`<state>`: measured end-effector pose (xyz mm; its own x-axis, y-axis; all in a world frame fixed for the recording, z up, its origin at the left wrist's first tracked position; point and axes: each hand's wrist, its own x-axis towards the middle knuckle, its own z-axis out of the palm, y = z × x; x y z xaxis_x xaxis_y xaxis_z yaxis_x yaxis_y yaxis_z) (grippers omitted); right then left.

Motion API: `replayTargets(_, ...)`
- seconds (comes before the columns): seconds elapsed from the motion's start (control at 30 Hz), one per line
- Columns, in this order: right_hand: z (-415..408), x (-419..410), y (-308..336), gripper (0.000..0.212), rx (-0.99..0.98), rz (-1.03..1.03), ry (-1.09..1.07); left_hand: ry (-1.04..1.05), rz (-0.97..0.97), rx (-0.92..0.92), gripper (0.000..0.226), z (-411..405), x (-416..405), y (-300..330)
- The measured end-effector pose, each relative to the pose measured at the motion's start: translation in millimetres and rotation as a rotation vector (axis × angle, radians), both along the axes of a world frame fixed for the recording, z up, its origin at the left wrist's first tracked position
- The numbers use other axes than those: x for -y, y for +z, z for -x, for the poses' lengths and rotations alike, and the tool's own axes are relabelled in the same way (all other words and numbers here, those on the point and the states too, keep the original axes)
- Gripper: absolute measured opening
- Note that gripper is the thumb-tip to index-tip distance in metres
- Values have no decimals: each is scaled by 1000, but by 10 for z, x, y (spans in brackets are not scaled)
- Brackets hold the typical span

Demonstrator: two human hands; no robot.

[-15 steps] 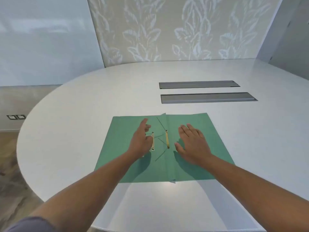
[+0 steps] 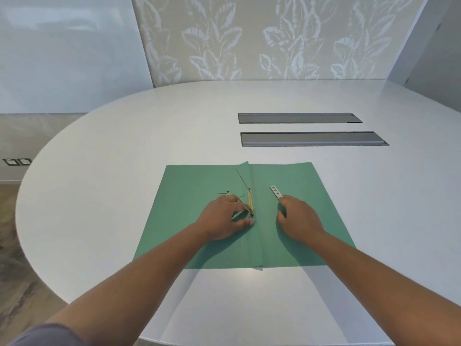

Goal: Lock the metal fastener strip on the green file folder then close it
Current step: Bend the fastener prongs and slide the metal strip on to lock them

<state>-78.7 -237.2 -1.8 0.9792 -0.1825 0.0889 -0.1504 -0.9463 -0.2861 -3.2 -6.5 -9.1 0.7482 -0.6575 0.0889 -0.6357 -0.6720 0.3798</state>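
Note:
The green file folder [image 2: 309,236] lies open and flat on the white table. A gold fastener base [image 2: 250,203] sits along its spine, with thin prongs sticking out from it. My left hand [image 2: 222,221] rests on the left leaf, its fingers curled at the base's near end over one prong. A small metal piece [image 2: 227,193] lies just beyond its knuckles. On the right leaf, my right hand [image 2: 298,219] pinches the near end of a silver metal strip [image 2: 275,192], which points away from me.
Two grey recessed cable hatches [image 2: 311,139] are set into the white oval table [image 2: 124,151] beyond the folder. The table's curved edge runs along the left, with floor below it. A leaf-patterned wall stands behind.
My right hand, which lay flat on the right leaf, now holds the silver strip. My left hand has shifted nearer and rightwards to the gold base at the spine.

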Motion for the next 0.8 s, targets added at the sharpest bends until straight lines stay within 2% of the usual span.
replayTargets(0.23, -51, 28, 70, 17, -82, 164, 44, 16, 180, 6, 29, -10, 70, -18)
replayTargets(0.37, -97, 37, 90, 25, -76, 204, 70, 28, 385, -120, 16, -7, 157, -21)
replayTargets(0.47, -124, 50, 94, 23, -39, 133, 47, 50, 475, -221, 20, 41, 233, -78)
replayTargets(0.57, -154, 52, 100, 24, 1, -60, -26, 117, 548, -265, 18, 65, 280, -82)
replayTargets(0.7, -186, 9, 146, 26, 13, -571, -177, 94, 581, -349, 11, 17, 262, -40)
replayTargets(0.8, -195, -47, 150, 24, 15, -800, -197, 114, 560, -450, 18, -19, 238, 20)
